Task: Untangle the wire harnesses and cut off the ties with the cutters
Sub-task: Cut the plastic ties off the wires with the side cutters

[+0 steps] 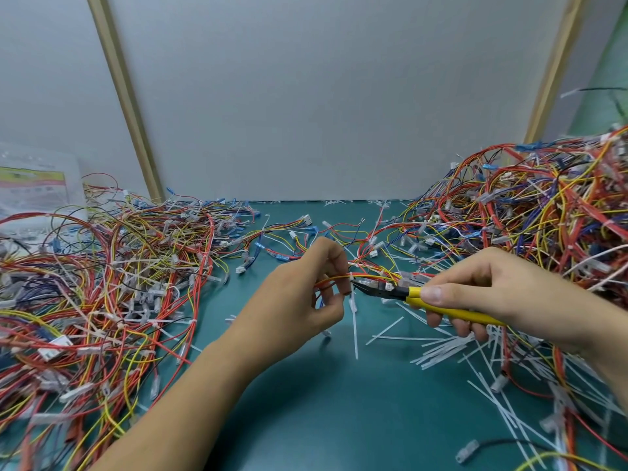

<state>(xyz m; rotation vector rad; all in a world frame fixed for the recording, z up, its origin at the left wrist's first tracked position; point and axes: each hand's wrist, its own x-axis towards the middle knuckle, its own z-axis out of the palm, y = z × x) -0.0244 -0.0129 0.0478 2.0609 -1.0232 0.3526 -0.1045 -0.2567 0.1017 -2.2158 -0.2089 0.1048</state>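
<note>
My left hand (306, 294) pinches a thin harness of red, yellow and orange wires (370, 276) above the green table. A white cable tie (354, 321) is wrapped round that harness and its long tail hangs straight down. My right hand (489, 290) grips the yellow handles of the cutters (424, 299). The black jaws of the cutters (365, 286) point left and sit at the tie, just right of my left fingers. Whether the jaws touch the tie is hard to tell.
A big tangle of wire harnesses (95, 290) covers the left of the green mat (339, 419). A taller heap (543, 212) rises at the right. Several cut white ties (438, 351) lie scattered under my right hand. A grey panel (323, 96) closes the back.
</note>
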